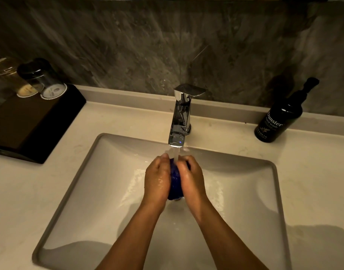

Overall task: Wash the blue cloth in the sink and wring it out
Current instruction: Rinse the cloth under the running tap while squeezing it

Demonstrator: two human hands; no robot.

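I see both hands, left hand (156, 177) and right hand (191, 177), curled around the bunched blue cloth (175, 180) under the running faucet (180, 115), over the pale sink (70, 191); marble wall (128, 45) behind.

A deep blue cloth (175, 178) shows at the centre, glossy with wet, in a white sink (109, 191) with a grey rim. The bench (128, 121) is cream with faint mottling. At twelve o'clock the tap (180, 117) is mirror chrome, and the wall (147, 45) is streaked grey and brown marble. At three o'clock the bottle (278, 119) is black with white lettering. At nine o'clock the tray (35, 121) is black and dark brown
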